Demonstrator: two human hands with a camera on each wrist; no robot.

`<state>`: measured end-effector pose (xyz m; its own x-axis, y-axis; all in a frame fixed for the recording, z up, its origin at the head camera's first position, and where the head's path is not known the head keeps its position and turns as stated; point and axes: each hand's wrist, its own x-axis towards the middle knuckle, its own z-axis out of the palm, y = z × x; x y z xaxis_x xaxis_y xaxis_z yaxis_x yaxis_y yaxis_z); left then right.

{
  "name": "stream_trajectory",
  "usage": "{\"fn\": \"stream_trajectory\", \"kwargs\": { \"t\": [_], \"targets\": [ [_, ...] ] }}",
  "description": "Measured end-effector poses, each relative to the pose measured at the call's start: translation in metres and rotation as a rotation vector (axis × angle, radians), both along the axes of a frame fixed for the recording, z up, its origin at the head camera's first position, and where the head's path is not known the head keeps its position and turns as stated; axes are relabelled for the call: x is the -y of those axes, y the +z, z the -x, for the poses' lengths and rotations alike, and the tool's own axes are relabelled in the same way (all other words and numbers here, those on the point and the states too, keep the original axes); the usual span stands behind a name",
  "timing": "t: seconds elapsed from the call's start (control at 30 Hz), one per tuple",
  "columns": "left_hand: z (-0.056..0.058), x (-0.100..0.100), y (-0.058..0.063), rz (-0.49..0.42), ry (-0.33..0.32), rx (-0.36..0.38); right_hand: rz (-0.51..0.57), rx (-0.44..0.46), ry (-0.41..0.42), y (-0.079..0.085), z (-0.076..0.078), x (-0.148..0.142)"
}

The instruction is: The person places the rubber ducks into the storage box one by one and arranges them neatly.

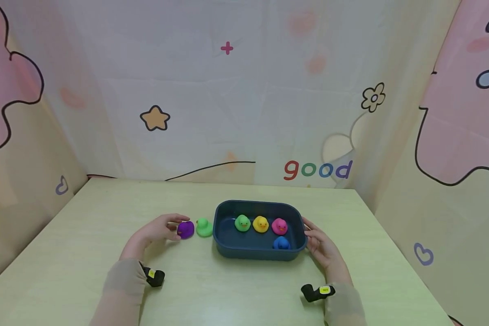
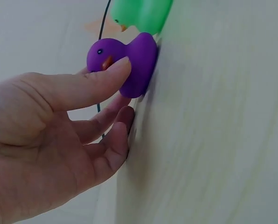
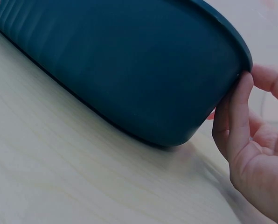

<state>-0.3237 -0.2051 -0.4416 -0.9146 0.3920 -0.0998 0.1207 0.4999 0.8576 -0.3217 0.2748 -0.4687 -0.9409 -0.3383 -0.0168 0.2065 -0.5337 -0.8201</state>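
A purple rubber duck [image 2: 140, 65] sits on the table, pinched between thumb and fingers of my left hand [image 1: 163, 227]. Just right of it, a light green rubber duck [image 1: 204, 227] stands close to the dark blue plastic bin [image 1: 244, 253]. Inside the bin are a green duck [image 1: 242, 223], a yellow duck [image 1: 261, 224] and a pink duck [image 1: 279, 226] in a row, with a blue duck [image 1: 281, 243] nearer the front wall, partly hidden by it. My right hand [image 1: 323, 244] touches the bin's right end, fingertips just below the rim in the right wrist view.
The pale wooden table [image 1: 228, 294] runs back to a printed cloth backdrop [image 1: 244, 113], with cloth sides at left and right. Each wrist wears a black strap-on camera, the left camera [image 1: 155, 277] and the right camera [image 1: 311, 293].
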Motion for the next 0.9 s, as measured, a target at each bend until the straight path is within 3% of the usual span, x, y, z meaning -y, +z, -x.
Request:
{"fn": "stream_trajectory", "kwargs": {
  "t": [0.53,0.7,0.9],
  "targets": [
    [0.0038,-0.0060,-0.0072,0.042,0.046,-0.027,-0.041,0.028,-0.039,0.0022,-0.0008,0.0003],
    [0.0046,-0.0055,-0.0043,0.032,0.131,-0.008,-0.037,0.012,-0.022,0.0038,-0.0018,0.0004],
    [0.0030,-0.0061,0.0009,-0.042,0.260,0.028,-0.025,-0.019,0.001,0.0030,-0.0026,0.0006]
  ]
}}
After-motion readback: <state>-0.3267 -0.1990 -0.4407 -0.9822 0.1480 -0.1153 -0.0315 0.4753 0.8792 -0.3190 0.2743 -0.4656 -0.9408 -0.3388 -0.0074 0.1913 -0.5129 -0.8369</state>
